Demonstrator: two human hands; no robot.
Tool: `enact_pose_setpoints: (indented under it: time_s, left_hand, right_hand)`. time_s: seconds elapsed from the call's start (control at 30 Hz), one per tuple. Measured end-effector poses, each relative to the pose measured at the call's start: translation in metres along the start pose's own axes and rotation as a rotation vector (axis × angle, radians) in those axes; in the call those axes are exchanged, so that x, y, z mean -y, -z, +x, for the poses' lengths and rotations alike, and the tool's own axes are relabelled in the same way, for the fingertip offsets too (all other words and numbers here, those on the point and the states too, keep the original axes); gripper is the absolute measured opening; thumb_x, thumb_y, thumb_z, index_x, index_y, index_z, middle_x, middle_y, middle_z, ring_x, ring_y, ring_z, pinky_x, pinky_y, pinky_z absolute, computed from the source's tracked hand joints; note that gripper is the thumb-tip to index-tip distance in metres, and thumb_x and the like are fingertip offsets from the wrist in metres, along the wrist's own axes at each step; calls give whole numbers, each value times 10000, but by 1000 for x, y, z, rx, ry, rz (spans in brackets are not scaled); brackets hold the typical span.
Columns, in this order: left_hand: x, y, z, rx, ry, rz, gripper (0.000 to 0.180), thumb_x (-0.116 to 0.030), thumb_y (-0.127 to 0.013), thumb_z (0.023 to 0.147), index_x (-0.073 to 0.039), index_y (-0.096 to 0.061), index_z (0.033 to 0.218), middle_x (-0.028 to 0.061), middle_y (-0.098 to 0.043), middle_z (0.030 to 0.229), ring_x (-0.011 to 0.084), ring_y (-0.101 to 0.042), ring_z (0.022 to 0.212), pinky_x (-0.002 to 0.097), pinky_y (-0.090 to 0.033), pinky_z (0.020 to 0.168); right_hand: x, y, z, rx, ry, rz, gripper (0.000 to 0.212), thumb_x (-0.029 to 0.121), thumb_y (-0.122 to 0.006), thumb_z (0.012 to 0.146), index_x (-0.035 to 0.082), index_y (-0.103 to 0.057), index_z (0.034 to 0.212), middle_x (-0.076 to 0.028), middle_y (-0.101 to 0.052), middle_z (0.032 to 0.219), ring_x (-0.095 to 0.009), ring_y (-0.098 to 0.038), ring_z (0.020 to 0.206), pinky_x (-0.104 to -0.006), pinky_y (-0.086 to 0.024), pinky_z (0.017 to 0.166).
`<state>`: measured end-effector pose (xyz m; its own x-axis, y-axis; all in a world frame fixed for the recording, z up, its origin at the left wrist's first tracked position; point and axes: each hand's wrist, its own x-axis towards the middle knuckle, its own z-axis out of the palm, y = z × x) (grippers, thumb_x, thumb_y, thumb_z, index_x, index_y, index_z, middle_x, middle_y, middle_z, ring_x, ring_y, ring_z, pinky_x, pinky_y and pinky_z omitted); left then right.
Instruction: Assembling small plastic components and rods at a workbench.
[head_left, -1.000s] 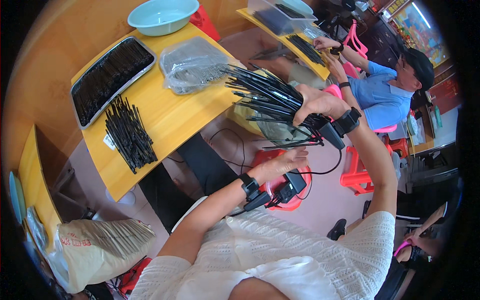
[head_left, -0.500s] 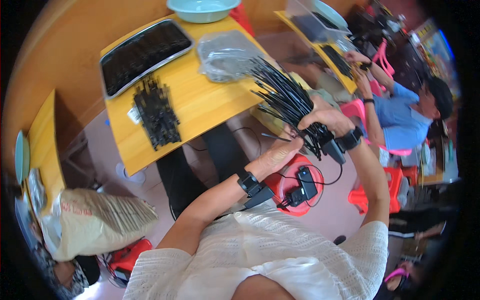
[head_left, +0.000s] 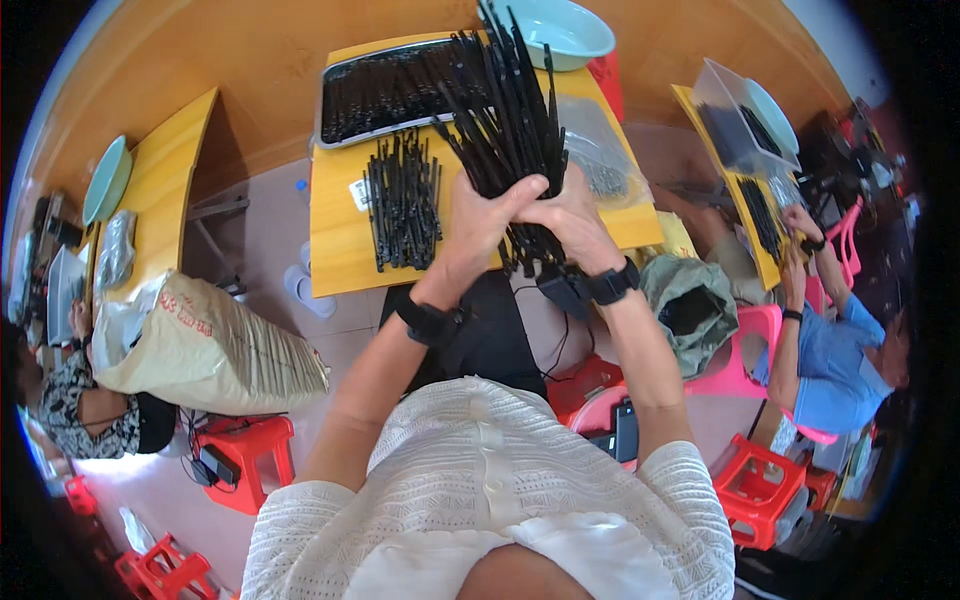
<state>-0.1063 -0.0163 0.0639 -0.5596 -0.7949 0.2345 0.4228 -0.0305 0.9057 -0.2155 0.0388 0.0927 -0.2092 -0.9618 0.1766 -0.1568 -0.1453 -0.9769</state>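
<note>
Both of my hands clasp one thick bundle of thin black sticks (head_left: 512,130) over the front of the yellow table (head_left: 332,245). My left hand (head_left: 476,225) wraps the lower end from the left. From the other side my right hand (head_left: 578,222) closes round it, the thumbs meeting in front. The sticks point up and away, fanning out at the far end. A second bundle of black sticks (head_left: 405,205) lies on the table left of my hands. Behind it is a metal tray (head_left: 390,131) full of black sticks, partly covered by the held bundle.
A clear plastic bag (head_left: 598,150) lies at the table's right, with a pale green basin (head_left: 565,35) behind. A green-grey bag (head_left: 690,310) and pink chair (head_left: 745,350) stand right, near a co-worker in blue (head_left: 820,350). A large sack (head_left: 225,345) and red stool (head_left: 250,455) are left.
The held bundle has swung from the right to over the table and stands straighter. My left hand has moved up to grasp it beside the right. The view has turned rightward.
</note>
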Motion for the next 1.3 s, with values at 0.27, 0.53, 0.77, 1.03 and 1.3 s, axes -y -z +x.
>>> enact_pose_setpoints:
  time_s: [0.27, 0.53, 0.77, 1.03, 1.3]
  left_hand:
    - [-15, 49, 44, 20, -10, 162, 359, -102, -635, 773, 26, -515, 1086, 62, -580, 1014, 120, -544, 887, 264, -458, 795]
    - [2, 61, 48, 132, -55, 148, 514, -85, -747, 666, 27, -502, 1104, 71, -578, 1043, 133, -534, 933, 276, -427, 859]
    - [20, 56, 49, 184, -46, 156, 625, -130, -798, 602, 14, -488, 1124, 69, -574, 1059, 135, -532, 961, 288, -414, 885]
    - [32, 60, 47, 209, -37, 152, 732, -156, -824, 561, 1, -447, 1167, 78, -550, 1079, 147, -507, 1003, 274, -383, 905]
    - [51, 68, 41, 91, -141, 209, 891, -195, -849, 514, 22, -378, 1238, 111, -479, 1210, 175, -453, 1112, 292, -337, 977]
  right_hand:
    - [-30, -29, 54, 22, 85, 95, 472, 63, -690, 641, 7, -520, 1078, -56, -564, 1012, -149, -538, 911, -277, -436, 806]
    - [-60, -32, 58, -50, 134, 92, 450, 95, -733, 636, -4, -562, 1041, -52, -611, 967, -124, -567, 846, -275, -463, 776]
    - [-72, -17, 45, -87, 27, 7, 483, 100, -750, 614, 8, -546, 1042, -50, -605, 967, -127, -559, 852, -280, -463, 783]
    - [-92, -17, 38, -51, -64, 114, 484, 99, -745, 639, 10, -529, 1062, -41, -594, 977, -120, -552, 856, -271, -470, 777]
    - [-108, -15, 37, 146, -230, 25, 468, 122, -717, 698, -1, -517, 1103, -58, -587, 1027, -140, -546, 914, -280, -465, 808]
